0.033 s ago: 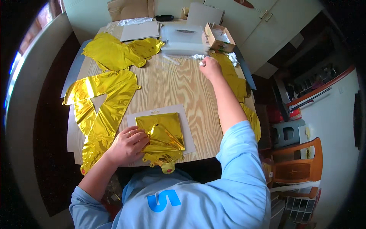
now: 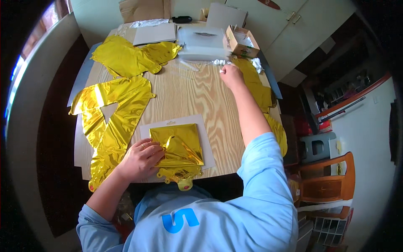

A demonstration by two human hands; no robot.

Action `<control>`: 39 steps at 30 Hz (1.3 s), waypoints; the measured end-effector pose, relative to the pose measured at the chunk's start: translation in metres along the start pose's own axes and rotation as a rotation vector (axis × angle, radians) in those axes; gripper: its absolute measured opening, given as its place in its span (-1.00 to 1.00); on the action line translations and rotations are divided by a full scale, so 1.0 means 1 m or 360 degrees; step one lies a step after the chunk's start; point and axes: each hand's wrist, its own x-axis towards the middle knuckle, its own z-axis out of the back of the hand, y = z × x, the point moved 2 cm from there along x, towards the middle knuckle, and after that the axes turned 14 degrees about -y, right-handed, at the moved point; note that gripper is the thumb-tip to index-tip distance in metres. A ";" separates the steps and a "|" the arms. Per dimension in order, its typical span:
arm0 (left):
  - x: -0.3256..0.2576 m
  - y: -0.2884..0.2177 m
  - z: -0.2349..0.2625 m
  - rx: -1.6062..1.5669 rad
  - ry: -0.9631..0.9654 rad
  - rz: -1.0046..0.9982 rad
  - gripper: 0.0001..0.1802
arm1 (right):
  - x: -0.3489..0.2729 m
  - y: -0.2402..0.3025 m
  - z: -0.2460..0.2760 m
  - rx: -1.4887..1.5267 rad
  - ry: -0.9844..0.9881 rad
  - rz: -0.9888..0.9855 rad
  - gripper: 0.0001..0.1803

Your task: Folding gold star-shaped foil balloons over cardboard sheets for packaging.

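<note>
A: Figure, head view. Where are the hands?

B: The left hand [image 2: 140, 158] lies palm down, fingers loosely curled, on the folded gold foil balloon [image 2: 178, 148], pressing its left edge. The balloon rests on a pale grey rectangular card [image 2: 207, 140] near the front edge of the light wooden counter [image 2: 197, 96], its crumpled tail hanging just over that edge.

A: And the other?

B: The right hand [image 2: 230, 74] is stretched to the far side of the counter, fingers pinched on a small clear plastic wrapper [image 2: 219, 63] (whether it truly grips the wrapper I cannot tell; the piece is small and glossy).

A: Surroundings?

B: A large flat gold foil balloon with a triangular hole [image 2: 111, 122] lies left of the card; a second gold foil shape [image 2: 130, 56] lies beyond it. At the far edge stand a stack of clear plastic packets [image 2: 203, 42] and, just beside it, a small open brown cardboard box [image 2: 241, 42]. More gold foil [image 2: 262, 96] drapes over the right edge, under the outstretched forearm.
</note>
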 end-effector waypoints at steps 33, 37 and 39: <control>0.021 0.011 0.026 -0.0236 -0.0187 0.0511 -0.81 | -0.283 0.186 0.198 0.0199 0.0371 0.0992 -0.53; 0.028 0.007 0.030 -0.0253 -0.0192 0.0521 -0.83 | -0.292 0.179 0.184 0.0411 0.0207 0.1009 -0.74; 0.029 0.006 0.032 -0.0250 -0.0210 0.0531 -0.84 | -0.281 0.186 0.191 0.0527 0.0218 0.0988 -0.79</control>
